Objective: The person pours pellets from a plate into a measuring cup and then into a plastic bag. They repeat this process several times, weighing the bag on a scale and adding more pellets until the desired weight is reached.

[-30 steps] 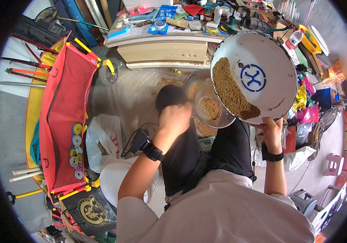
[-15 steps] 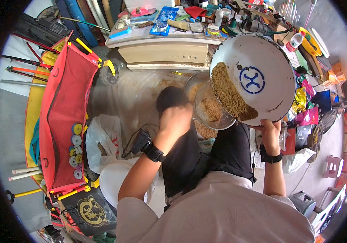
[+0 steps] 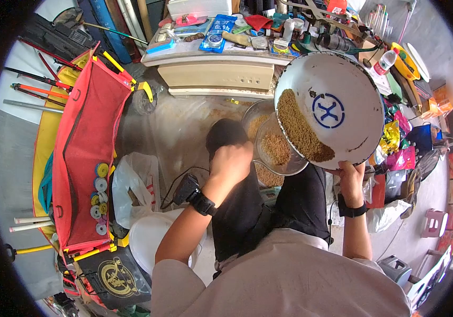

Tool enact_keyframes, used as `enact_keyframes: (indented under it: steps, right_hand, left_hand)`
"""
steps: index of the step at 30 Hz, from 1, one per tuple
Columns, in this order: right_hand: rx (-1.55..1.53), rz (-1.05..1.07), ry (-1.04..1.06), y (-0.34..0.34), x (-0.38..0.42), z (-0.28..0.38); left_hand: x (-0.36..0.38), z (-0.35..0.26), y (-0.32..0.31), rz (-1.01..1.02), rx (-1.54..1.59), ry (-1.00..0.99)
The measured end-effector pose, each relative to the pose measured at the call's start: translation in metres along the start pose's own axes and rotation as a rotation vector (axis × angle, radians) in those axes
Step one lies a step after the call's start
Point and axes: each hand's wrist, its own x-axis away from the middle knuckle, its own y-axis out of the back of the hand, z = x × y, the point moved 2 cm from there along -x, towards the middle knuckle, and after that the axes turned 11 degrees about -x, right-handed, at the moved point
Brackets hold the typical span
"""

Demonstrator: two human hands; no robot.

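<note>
My right hand [image 3: 350, 182] grips the near rim of a white enamel basin [image 3: 356, 87] with a blue mark and chipped edge. The basin is tilted to the left, and brown pellets [image 3: 303, 129] lie piled along its lower left side. Under that edge is a clear jug [image 3: 294, 166] with pellets in it. My left hand [image 3: 232, 166] is closed in a fist at the jug's left side, over my left knee; the grip itself is hidden. Behind and below the jug stands a clear round container [image 3: 248, 112] holding paler grain. More pellets [image 3: 269, 175] show between my legs.
A cluttered desk [image 3: 216, 78] stands ahead. To the left are a red bag [image 3: 91, 153] with spools, a white plastic bag [image 3: 134, 182] and a white bucket [image 3: 150, 240]. Colourful packets [image 3: 401, 156] crowd the right side, with a small stool [image 3: 434, 223] farther off.
The view has shifted slightly. Both hands, the tilted basin and the jug keep nearly the same positions. The pellet pile in the basin looks slightly narrower.
</note>
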Motion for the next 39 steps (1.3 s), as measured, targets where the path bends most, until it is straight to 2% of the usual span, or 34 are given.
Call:
enact_keyframes:
  steps: [33,39]
  right_hand:
    - [0.061,-0.018,-0.001,0.006,0.004,-0.007]
    - [-0.023,-0.057,0.024,-0.002,0.004,-0.005]
  left_hand:
    - [0.0,-0.002,0.001,0.004,-0.005,0.014]
    - [-0.001,-0.003,0.001,0.008,0.005,0.035]
